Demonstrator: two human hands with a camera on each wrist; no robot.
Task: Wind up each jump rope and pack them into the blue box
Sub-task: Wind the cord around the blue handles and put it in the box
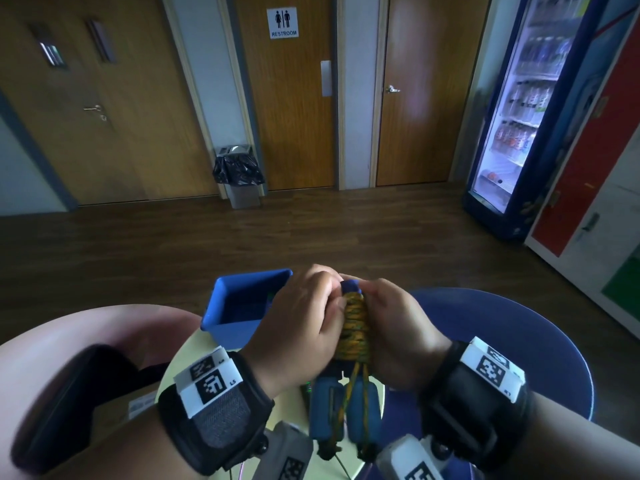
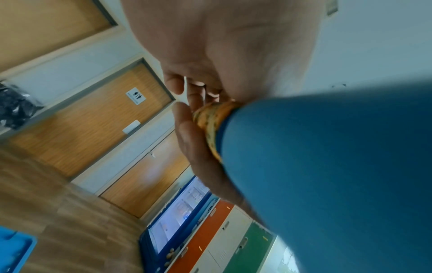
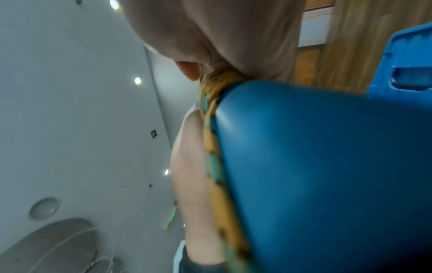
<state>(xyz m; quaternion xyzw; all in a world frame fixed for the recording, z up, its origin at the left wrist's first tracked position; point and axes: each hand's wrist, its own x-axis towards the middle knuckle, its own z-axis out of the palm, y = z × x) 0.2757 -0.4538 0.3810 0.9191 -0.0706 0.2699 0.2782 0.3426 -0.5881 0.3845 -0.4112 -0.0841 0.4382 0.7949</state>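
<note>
A jump rope with two blue handles (image 1: pixel 343 414) side by side has its yellow-green cord (image 1: pixel 354 329) wound in several turns round them. My left hand (image 1: pixel 304 320) and right hand (image 1: pixel 388 317) grip the wound bundle from either side above the table, fingertips meeting at its far blue tip. The left wrist view shows a blue handle (image 2: pixel 327 175) close up with the cord (image 2: pixel 210 118) against my fingers. The right wrist view shows the other blue handle (image 3: pixel 315 166) and cord (image 3: pixel 212 147). The blue box (image 1: pixel 221 306) stands just left of my hands; something dark and green lies inside.
A round pale-yellow table (image 1: pixel 194 355) bears the box. A pink seat (image 1: pixel 69 341) is at left, a blue seat (image 1: pixel 519 334) at right. Beyond lie wooden floor, a lined bin (image 1: pixel 239 174), doors, a drinks fridge (image 1: pixel 523 109) and lockers (image 1: pixel 595 168).
</note>
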